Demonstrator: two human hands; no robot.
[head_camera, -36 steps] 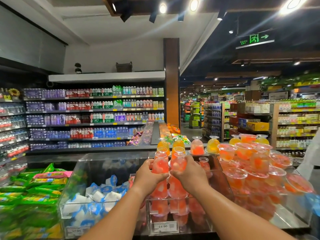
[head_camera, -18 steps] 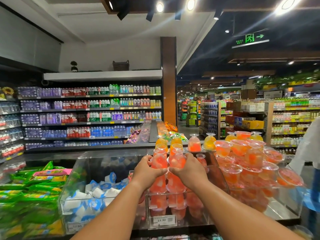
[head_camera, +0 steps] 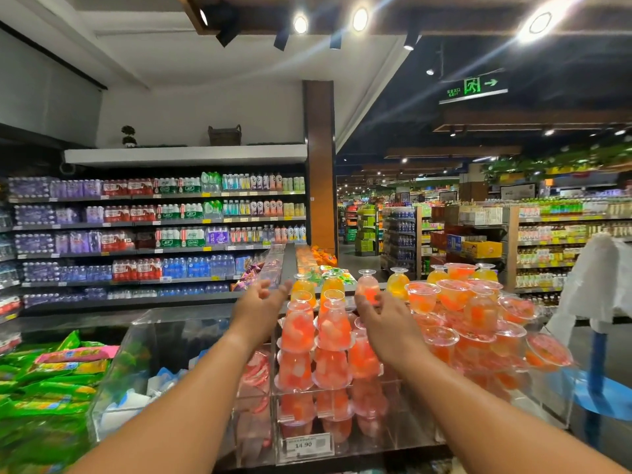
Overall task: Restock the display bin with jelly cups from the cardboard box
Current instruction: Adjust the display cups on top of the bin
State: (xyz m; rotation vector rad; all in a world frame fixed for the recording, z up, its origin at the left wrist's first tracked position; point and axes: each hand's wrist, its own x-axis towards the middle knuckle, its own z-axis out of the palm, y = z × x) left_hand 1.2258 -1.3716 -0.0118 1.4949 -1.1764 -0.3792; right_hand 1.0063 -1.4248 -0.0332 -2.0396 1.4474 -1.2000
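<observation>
While both arms reach forward over the display, the left hand point(head_camera: 258, 304) hangs open with fingers spread, just to the 9 o'clock side of the stacked jelly cups point(head_camera: 314, 340) and not touching them. The right hand point(head_camera: 384, 319) is likewise open and empty, palm turned inward, at the 3 o'clock side of the same stacks; whether its fingertips brush a cup cannot be told from this view. The cups, filled with orange-pink jelly, stand inverted in tall columns inside the clear acrylic display bin point(head_camera: 393, 436), which occupies the centre of the frame and carries a price tag point(head_camera: 305, 445) reading 14.90 on its front wall. A loose heap of wider jelly cups point(head_camera: 478, 323) rises at 3 o'clock of the bin, touching one another. A neighbouring clear bin point(head_camera: 136, 340) at 9 o'clock holds blue-and-white packets, and green snack bags point(head_camera: 44, 398) lie beyond it toward 8 o'clock. Shelves of bottled drinks point(head_camera: 157, 234) fill the background at 10 o'clock. The cardboard box is not visible in this view.
</observation>
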